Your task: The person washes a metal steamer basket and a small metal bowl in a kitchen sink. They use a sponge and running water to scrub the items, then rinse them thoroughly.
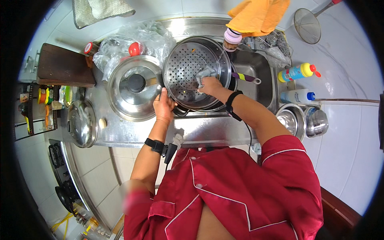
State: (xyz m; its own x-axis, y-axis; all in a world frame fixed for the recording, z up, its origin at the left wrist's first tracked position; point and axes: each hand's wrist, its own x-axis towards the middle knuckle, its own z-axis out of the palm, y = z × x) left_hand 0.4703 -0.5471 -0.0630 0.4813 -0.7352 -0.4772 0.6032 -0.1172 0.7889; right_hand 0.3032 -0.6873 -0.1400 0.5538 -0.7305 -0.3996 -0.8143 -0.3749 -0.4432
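A round metal steamer tray with many holes [183, 64] sits in the left part of the sink, on top of a dark pot. My right hand [210, 86] holds a grey scrubbing cloth [206, 73] against the inside of the tray. The fingers of my left hand [164, 105] are at the tray's lower left rim, beside a dark handle; the thumb points up. Left of it lies a steel lid with a black knob [120, 105]. A thin stream of water falls from the tap with a pink fitting [231, 40] into the tray.
A sink basin [255, 69] with a purple and green handle [244, 77] across it is at the right. Bottles [295, 73] and steel bowls [289, 120] stand beyond. Plastic bags [120, 45], a dark wooden board [64, 66], an egg [102, 123] and a second lid [82, 123] are leftward.
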